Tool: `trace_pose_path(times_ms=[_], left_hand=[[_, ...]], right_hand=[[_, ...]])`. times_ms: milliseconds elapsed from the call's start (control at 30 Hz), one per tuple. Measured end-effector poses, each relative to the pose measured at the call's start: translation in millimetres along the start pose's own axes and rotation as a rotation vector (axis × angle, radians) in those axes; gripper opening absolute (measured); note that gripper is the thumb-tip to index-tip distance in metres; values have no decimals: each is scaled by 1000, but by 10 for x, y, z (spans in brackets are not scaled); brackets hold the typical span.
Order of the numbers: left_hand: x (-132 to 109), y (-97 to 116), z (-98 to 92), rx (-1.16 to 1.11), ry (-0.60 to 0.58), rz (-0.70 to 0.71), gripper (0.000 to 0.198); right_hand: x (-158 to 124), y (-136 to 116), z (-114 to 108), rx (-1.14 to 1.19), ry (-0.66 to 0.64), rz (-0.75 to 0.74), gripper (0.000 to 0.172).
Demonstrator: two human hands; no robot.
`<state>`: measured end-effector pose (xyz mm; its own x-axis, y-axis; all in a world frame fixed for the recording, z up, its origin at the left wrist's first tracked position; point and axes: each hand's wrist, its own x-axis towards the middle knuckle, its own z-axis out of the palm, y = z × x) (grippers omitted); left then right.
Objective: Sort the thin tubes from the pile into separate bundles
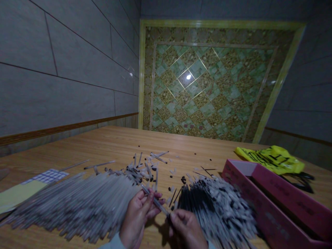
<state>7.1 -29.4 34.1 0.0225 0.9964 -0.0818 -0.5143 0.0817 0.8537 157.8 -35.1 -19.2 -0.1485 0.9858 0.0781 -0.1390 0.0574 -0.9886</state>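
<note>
My left hand [138,216] is closed around a thin clear tube [153,200] that slants from upper left to lower right. My right hand [187,229] pinches the tube's lower end, fingers pressed together. Both hands are at the near edge of the wooden table [114,141]. To the left lies a big heap of pale thin tubes [75,200]. To the right lies a heap of dark-filled tubes [215,204] with pale ends. Loose tubes and small black bits [145,169] are scattered just beyond my hands.
A pink cardboard box [272,197] stands open at the right. A yellow plastic bag [272,157] and black scissors [301,180] lie behind it. A yellow sheet and a strip of small labels [46,176] lie at the far left. Tiled walls rise behind the table.
</note>
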Motion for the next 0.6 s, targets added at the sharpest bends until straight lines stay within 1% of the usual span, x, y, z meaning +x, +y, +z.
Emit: trace_pose_path(times_ms=[67, 200, 300, 367, 400, 500, 600], left_hand=[[-5, 12, 7, -3, 6, -1, 26], [1, 18, 1, -27, 45, 11, 29], [11, 9, -8, -24, 48, 13, 29], [13, 0, -9, -14, 31, 6, 29], [12, -3, -7, -10, 23, 1, 29], [3, -4, 3, 0, 11, -5, 28], [-8, 4, 12, 5, 21, -8, 29]], right_hand=[[4, 5, 2, 57, -34, 61, 55], [18, 81, 4, 124, 44, 67, 48], [18, 109, 18, 191, -10, 59, 51], [12, 96, 25, 180, -53, 44, 54], [9, 85, 25, 165, -53, 36, 53], [1, 60, 18, 113, 7, 23, 46], [5, 83, 9, 124, 73, -30, 40]])
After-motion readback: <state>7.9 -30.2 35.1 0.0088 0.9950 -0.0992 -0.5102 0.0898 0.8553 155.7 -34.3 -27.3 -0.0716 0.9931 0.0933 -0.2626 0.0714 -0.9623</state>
